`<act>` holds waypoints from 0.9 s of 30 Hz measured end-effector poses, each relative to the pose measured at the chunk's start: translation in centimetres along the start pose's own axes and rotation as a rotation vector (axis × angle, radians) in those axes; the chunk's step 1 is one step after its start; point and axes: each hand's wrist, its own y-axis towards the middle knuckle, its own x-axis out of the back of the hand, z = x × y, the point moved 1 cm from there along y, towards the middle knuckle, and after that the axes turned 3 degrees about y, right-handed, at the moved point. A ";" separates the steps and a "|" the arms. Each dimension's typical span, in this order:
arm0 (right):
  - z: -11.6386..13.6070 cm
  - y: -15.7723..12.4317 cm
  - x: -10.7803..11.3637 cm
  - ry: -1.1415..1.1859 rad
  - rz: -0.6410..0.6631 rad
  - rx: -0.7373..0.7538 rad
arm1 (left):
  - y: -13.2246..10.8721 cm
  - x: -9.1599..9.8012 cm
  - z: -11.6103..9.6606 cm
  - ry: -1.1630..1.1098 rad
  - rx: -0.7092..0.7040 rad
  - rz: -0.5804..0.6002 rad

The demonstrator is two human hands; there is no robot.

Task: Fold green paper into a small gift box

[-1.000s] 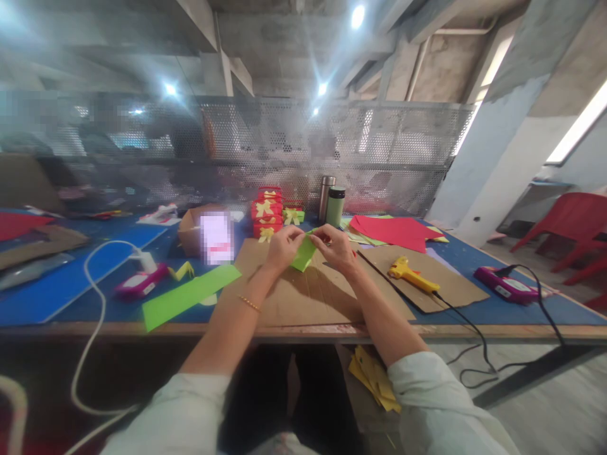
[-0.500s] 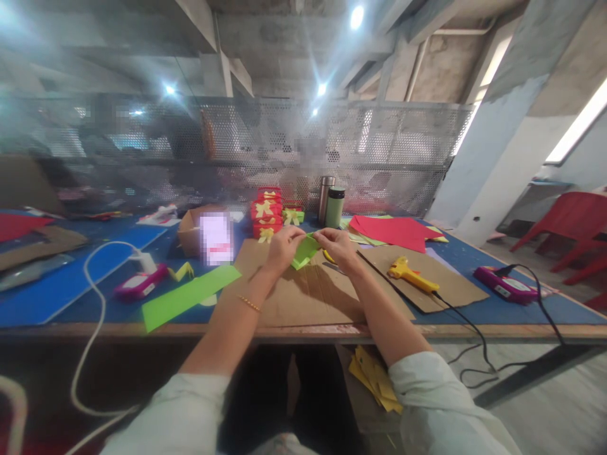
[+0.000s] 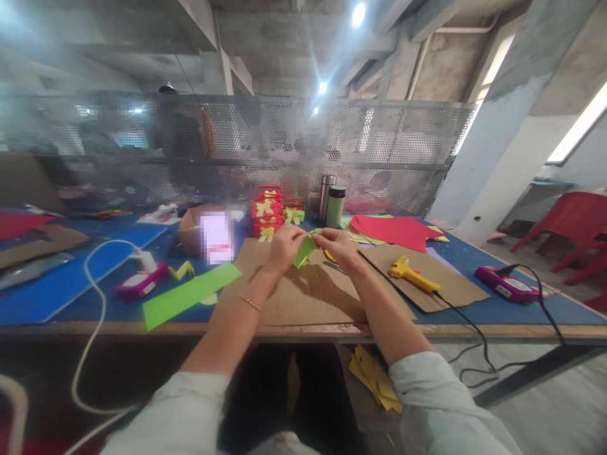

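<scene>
A small piece of green paper (image 3: 304, 252) is held up between both hands, over a brown cardboard sheet (image 3: 303, 297). My left hand (image 3: 283, 248) pinches its left side near the top. Opposite it, the fingers of my right hand (image 3: 338, 246) grip the upper right side. The paper looks folded, though the fingers partly cover it. Scissors with a yellow handle (image 3: 329, 256) lie on the cardboard, partly behind my right hand. To the left rests a long green paper strip (image 3: 190, 297).
Red boxes with yellow bows (image 3: 267, 215) are stacked behind the hands, near a green bottle (image 3: 336, 207) and a steel flask (image 3: 326, 197). A yellow glue gun (image 3: 412, 276) trails a black cord at right. Purple power strips (image 3: 506, 284) sit on both sides; red paper (image 3: 396, 231) lies behind.
The fingers have shifted slightly on the green paper, and my right fingers have come a little closer to the left ones. Less of the paper shows now.
</scene>
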 end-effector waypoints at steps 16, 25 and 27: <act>0.0 -0.1 -0.1 -0.139 -0.062 0.204 | 0.0 0.2 -0.3 -0.051 0.066 0.007; -0.3 0.0 0.2 -0.410 -0.061 0.368 | 0.1 -0.1 0.3 -0.103 0.082 0.041; -0.3 0.0 0.3 -0.430 -0.052 0.371 | 0.2 -0.1 0.3 -0.108 0.078 0.053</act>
